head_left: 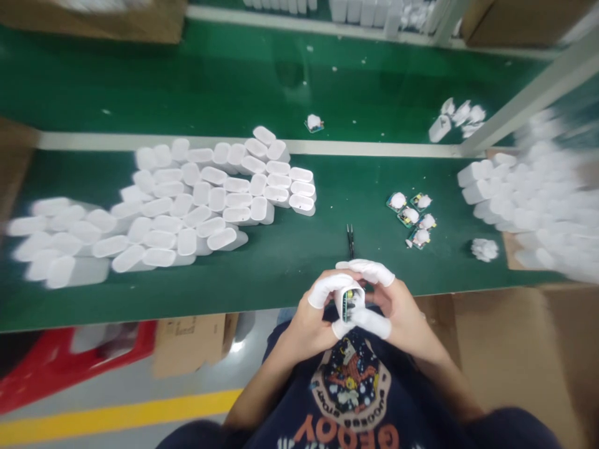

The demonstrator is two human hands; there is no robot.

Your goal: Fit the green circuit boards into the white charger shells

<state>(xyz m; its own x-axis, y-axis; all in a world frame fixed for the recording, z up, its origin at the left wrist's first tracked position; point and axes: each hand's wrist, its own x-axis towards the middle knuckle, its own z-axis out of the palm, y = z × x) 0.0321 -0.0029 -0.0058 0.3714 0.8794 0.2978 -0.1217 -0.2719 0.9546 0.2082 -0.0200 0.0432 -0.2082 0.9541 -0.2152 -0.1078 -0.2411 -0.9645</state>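
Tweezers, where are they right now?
In the head view, the tweezers lie on the green mat just beyond the left hand and right hand, which hold a casing, between the other white casings and the small circuit boards.

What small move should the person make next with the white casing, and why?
Probably press the green circuit board a little further into the white plastic casing: the board shows at the casing's open end, and the left hand and right hand both grip the casing, well placed to push.
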